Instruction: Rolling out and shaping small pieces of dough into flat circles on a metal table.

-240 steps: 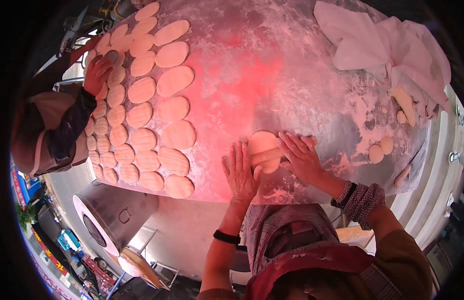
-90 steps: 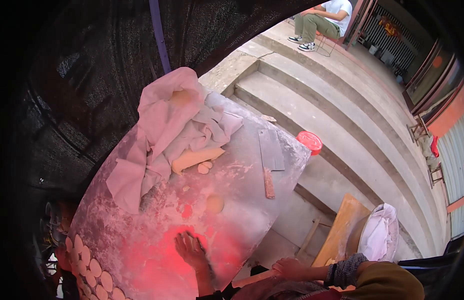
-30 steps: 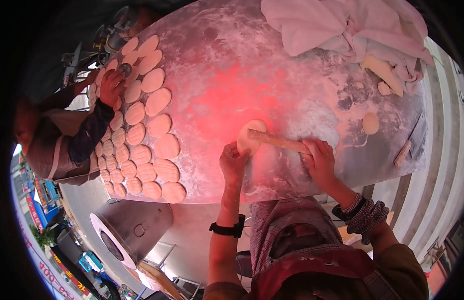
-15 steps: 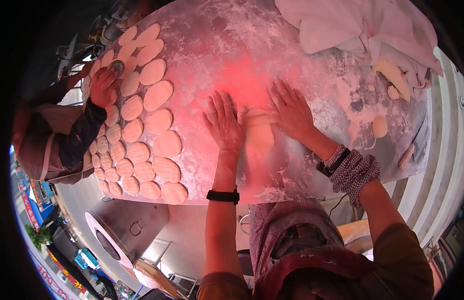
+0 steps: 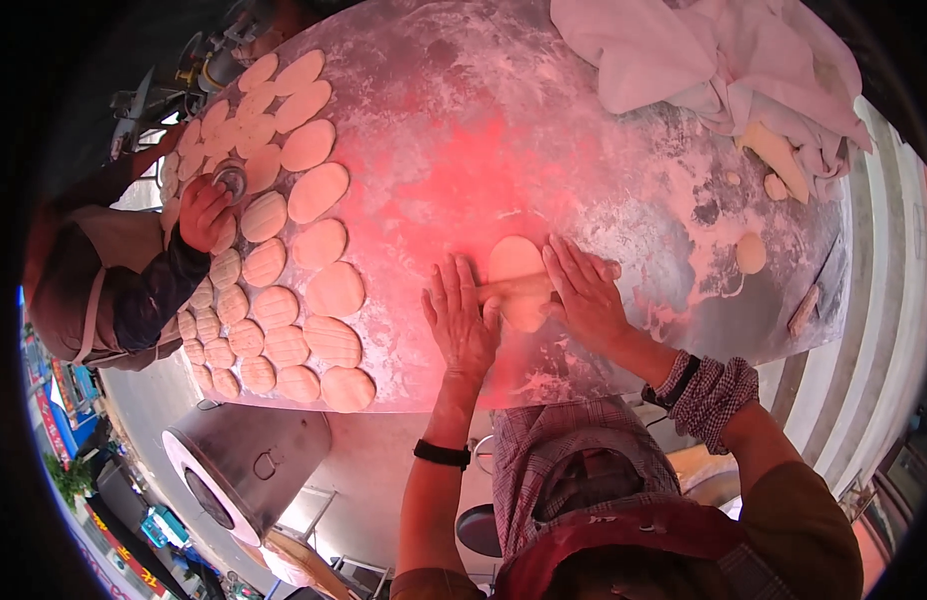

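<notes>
A flat oval of dough (image 5: 515,257) lies on the floured table in front of me. Across it runs a short, thin rolling pin (image 5: 514,288). On the pin's left end lies my left hand (image 5: 466,322), fingers stretched out. My right hand (image 5: 590,300) lies flat over the other end, its fingers extended, and the pin's tip pokes out beyond it. Both hands press from above rather than wrap around the pin, and they hide most of its ends.
Rows of dough ovals (image 5: 336,290) cover the table's left side. There a co-worker's hand (image 5: 206,212) holds a round metal tool (image 5: 230,180). A cloth (image 5: 664,60) is heaped at far right, near dough scraps (image 5: 751,253). A metal drum (image 5: 274,450) stands below the table.
Both hands have come nearer to me along with the rolling pin, from the dough's far end to its middle. The co-worker's hand with the round tool has moved slightly nearer.
</notes>
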`<state>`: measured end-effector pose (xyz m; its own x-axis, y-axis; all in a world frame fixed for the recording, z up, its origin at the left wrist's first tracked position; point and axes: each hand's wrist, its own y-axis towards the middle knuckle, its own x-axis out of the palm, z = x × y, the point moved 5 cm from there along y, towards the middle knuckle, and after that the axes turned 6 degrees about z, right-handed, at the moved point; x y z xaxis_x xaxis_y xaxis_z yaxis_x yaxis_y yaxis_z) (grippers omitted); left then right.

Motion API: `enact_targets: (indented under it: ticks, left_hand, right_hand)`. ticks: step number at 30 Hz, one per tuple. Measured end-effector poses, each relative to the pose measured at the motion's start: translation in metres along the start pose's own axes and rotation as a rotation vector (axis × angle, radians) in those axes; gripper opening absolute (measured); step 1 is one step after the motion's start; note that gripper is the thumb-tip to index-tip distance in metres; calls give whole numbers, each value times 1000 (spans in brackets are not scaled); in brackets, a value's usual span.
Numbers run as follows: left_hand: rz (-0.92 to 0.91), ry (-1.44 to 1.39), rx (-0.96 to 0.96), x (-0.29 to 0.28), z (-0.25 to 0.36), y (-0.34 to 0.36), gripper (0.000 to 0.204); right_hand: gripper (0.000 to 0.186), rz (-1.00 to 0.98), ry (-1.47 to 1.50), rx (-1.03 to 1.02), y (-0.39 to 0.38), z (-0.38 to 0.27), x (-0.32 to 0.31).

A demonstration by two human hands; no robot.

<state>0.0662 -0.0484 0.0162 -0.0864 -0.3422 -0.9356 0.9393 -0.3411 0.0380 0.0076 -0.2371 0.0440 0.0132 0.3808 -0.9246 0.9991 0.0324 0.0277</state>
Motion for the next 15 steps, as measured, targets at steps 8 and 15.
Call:
enact_targets:
  ticks: [8, 15]
  left_hand:
    - [121, -64, 22, -26, 2, 23, 58]
    - [-155, 100, -29, -17, 21, -78, 75]
  right_hand:
    - [63, 114, 1, 71, 20, -8, -4]
    - [55, 64, -10, -47, -116, -45, 0]
